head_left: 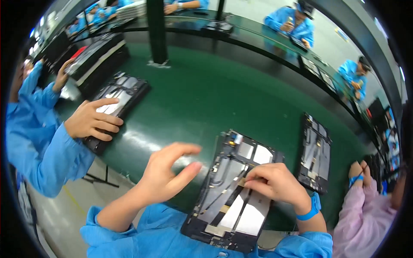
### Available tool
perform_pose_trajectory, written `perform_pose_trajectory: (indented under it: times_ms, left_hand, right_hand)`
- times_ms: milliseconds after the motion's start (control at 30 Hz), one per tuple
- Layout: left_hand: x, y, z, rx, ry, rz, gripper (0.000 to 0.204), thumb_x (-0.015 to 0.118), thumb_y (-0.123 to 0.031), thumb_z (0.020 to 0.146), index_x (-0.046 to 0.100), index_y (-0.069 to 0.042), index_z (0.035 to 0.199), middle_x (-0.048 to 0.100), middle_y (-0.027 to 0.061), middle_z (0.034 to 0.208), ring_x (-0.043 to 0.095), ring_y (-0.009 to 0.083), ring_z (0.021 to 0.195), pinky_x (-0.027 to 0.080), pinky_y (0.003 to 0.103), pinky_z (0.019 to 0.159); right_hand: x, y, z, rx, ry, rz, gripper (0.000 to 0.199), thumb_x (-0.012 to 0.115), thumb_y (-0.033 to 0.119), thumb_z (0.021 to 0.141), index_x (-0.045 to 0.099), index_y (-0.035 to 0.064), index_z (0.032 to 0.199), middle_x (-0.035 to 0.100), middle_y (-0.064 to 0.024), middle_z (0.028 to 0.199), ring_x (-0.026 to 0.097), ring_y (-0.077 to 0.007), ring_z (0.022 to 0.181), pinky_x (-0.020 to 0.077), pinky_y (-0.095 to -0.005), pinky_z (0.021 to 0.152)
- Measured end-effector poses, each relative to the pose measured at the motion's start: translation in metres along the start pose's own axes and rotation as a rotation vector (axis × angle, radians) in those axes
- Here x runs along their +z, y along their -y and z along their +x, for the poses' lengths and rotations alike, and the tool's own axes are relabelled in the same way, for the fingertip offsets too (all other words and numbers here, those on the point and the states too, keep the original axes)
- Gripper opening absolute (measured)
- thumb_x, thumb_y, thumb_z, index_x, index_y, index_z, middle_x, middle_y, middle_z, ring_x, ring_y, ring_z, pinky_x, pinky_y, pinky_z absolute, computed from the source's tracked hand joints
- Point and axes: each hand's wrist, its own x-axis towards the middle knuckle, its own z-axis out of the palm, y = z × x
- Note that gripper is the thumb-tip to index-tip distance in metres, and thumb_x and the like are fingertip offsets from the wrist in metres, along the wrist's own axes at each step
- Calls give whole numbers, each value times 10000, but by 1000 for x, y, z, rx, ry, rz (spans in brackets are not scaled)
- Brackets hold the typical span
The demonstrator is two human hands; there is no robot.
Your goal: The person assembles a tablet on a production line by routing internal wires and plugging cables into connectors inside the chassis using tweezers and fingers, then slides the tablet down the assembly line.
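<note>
An opened tablet point(258, 202), its inner parts bared, lies in front of me at the table's near edge. White and grey panels, dark flat cables and yellowish tape strips point(224, 209) show inside it. Over its middle, my right hand point(277, 182) pinches thumb and forefinger together by a dark flat cable point(234, 193). Whatever sits between those fingertips is too small to make out. A blue band point(310, 210) circles my right wrist. My left hand point(165, 174) hovers left of the tablet, thumb and fingers apart, holding nothing and slightly blurred.
Another opened tablet point(316, 155) lies to the right on the green table point(185, 94). At left, a co-worker's hand point(97, 120) rests on a third one point(129, 88). A dark post point(157, 34) rises at the back. A person in pink point(361, 215) sits at right.
</note>
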Motion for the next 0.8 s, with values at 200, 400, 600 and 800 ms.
perform_pose_trajectory:
  times_ms: [200,400,600,800]
  left_hand:
    - [-10,-7,-86,-302,36,-103,203,598,-112,697,547,-1,860,562,122,779,565,218,708,450,281,615]
    - [6,-12,-100,-200,103,-23,253,565,-194,717,526,-20,897,553,100,768,535,256,696,425,318,620]
    - [16,-16,-93,-72,121,238,282,558,-235,717,520,-53,929,534,57,774,523,202,677,415,305,604]
    - [20,-16,-95,3,152,395,294,581,-244,686,531,-74,921,521,23,774,511,150,656,403,281,595]
  right_hand:
    - [25,10,65,-370,280,-25,114,623,133,652,572,88,743,499,-37,663,513,-187,556,399,-270,473]
    - [39,14,82,-457,502,-80,98,612,173,679,568,110,740,476,-16,672,501,-172,545,376,-272,447]
    - [38,20,80,-505,500,-156,112,594,119,664,522,85,743,470,-31,687,515,-190,560,389,-293,449]
    - [33,26,64,-441,528,-138,71,479,109,709,450,64,757,470,-50,678,529,-227,557,415,-326,455]
